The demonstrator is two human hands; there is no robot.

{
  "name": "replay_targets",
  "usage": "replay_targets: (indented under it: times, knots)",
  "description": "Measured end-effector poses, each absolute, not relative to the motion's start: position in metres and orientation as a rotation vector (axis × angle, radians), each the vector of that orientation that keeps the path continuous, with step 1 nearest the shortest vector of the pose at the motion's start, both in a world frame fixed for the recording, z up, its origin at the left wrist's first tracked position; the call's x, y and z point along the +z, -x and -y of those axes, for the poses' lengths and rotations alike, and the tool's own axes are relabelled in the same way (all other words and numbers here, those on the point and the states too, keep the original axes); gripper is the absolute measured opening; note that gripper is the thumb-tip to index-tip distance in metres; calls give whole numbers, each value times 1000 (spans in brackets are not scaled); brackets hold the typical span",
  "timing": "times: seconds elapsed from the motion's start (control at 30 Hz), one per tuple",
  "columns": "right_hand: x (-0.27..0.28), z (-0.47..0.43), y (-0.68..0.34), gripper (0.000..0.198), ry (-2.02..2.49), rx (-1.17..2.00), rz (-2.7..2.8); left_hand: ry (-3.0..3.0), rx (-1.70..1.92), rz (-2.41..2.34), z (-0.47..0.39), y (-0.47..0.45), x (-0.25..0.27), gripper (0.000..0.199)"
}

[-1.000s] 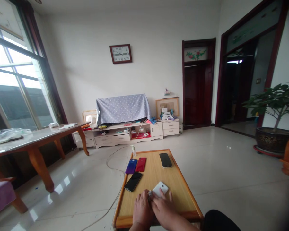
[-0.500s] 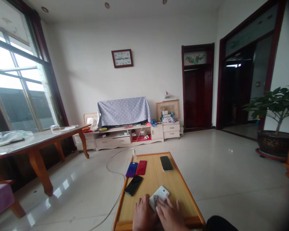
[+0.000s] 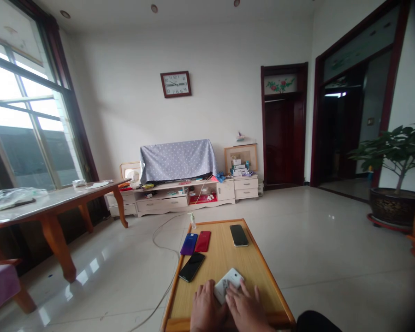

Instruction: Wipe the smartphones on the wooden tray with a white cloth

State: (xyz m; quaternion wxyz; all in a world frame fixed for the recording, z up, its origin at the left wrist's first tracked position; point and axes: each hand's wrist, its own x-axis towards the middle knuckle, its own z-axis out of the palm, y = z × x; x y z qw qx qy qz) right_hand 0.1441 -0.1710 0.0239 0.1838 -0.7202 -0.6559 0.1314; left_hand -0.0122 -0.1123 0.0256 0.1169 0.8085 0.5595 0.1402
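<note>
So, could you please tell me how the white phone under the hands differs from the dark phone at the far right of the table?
The white phone shows a pale back with a camera; the dark phone shows a black glossy face. The white phone lies near the table's front edge, touched by the left hand and right hand; the dark phone lies alone further back, untouched. Both lie flat on the wooden table.

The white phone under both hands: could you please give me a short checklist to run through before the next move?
1. Both hands on the white phone: ok; left hand and right hand touch it.
2. Phone resting on the wooden table: ok.
3. Grip closed: cannot tell.
4. Black phone apart from the hands: ok.
5. Purple phone, red phone, far black phone lying flat: ok.
</note>
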Motion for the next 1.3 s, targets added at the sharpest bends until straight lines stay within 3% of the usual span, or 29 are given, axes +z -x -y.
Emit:
replay_targets:
  times: [0.17,0.4,0.63,0.93,1.13,1.3]
  knots:
    - [30,157,-163,59,2230,241,1650,-2384,466,-1636,110,11,19,50]
    - [25,169,-129,53,1915,490,1944,-2357,405,-1648,111,12,22,35]
    - [28,148,-162,58,2203,249,1676,-2362,484,-1647,110,11,19,51]
    - [19,162,-121,50,1918,386,1953,-2348,479,-1636,109,15,16,33]
    - [30,142,-155,56,2175,259,1726,-2359,432,-1654,114,11,23,55]
    - [27,151,-127,50,1979,400,1928,-2344,357,-1657,114,13,29,40]
